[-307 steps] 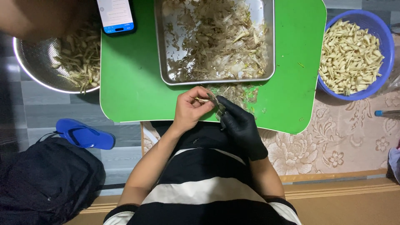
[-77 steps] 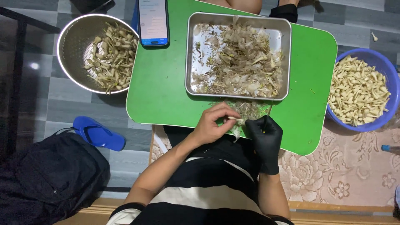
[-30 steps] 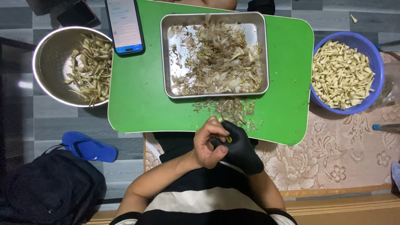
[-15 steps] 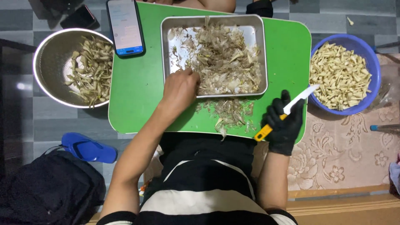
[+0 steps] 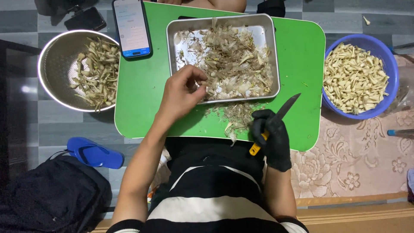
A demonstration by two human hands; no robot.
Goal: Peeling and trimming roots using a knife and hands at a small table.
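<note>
My left hand (image 5: pixel 183 92) rests at the near-left rim of a metal tray (image 5: pixel 171 51) heaped with pale peelings (image 5: pixel 233 60). Its fingers are loosely curled and apart, and I see nothing between them. My right hand (image 5: pixel 272 140) wears a black glove and grips a knife (image 5: pixel 282 111) by its yellow handle, with the dark blade pointing up and right. That hand sits at the near edge of the green table (image 5: pixel 138 99), beside a small pile of scraps (image 5: pixel 235 118).
A blue bowl (image 5: pixel 388 60) of pale peeled pieces stands right of the table. A steel colander bowl (image 5: pixel 54 75) of unpeeled pieces stands to the left. A lit phone (image 5: pixel 131 28) lies on the table's far left. A blue slipper (image 5: pixel 95 153) and a black backpack (image 5: pixel 51 198) lie on the floor.
My left hand has drawn back from the tray's middle to its near-left rim. My right hand, still gripping the knife, has shifted left from the blue bowl toward the scrap pile.
</note>
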